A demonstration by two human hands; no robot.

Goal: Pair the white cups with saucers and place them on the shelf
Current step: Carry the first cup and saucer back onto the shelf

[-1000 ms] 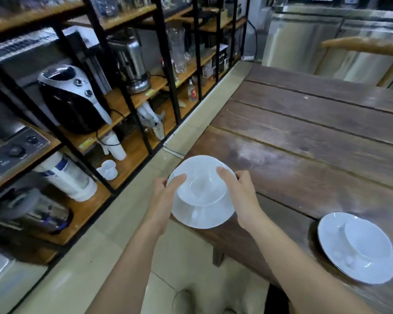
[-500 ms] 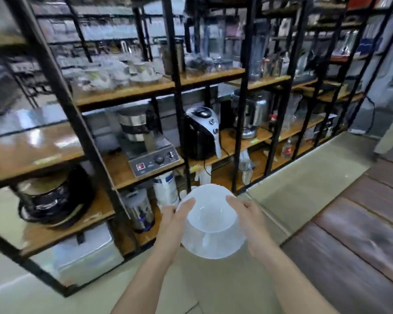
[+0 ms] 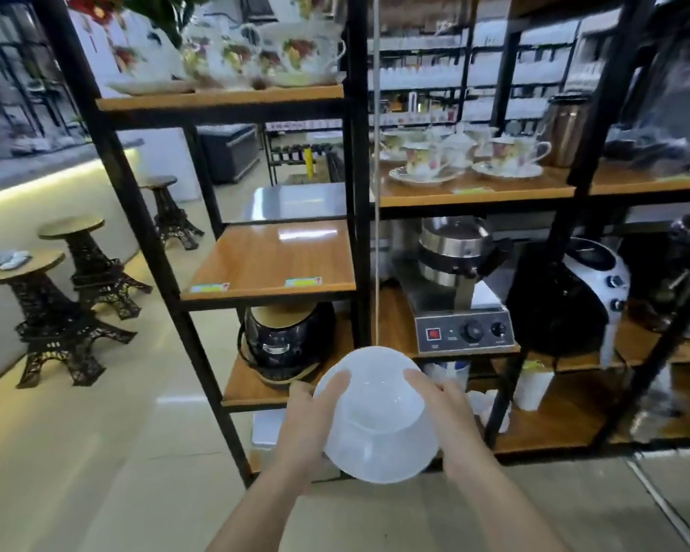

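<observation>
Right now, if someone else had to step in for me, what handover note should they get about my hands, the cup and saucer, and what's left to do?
Left hand: gripping the left edge of the white saucer, thumb on the rim.
Right hand: gripping the right edge the same way.
The white cup sits on that saucer, carried low in front of the black-framed shelving.
Done: this cup is paired with its saucer and brought to the shelves.
Left: set the pair down. The bare wooden shelf up and to the left looks like the likeliest spot; the shelf to its right already holds flowered cups.
</observation>
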